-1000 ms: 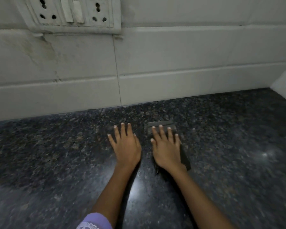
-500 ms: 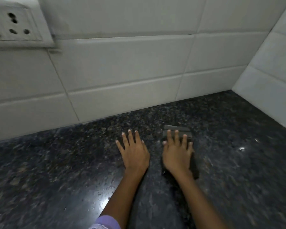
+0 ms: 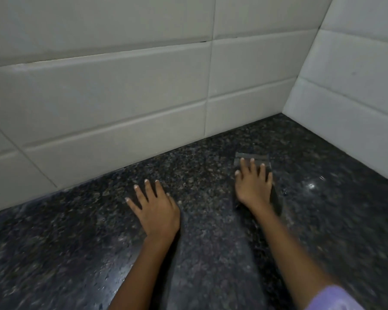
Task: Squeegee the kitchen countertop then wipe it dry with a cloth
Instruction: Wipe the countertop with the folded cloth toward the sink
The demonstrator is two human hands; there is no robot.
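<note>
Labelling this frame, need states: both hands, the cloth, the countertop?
left hand: open, flat on the countertop, fingers spread, holding nothing
right hand: open, straight fingers pressing on the cloth
cloth: dark, folded flat on the countertop, mostly under the right hand
countertop: dark speckled granite, glossy with small droplets near the front

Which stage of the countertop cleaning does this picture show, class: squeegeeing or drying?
Drying. No squeegee is in view, so that step looks done. The right hand presses a dark cloth flat on the countertop; the left hand rests beside it. The corner by the wall tiles probably remains.
</note>
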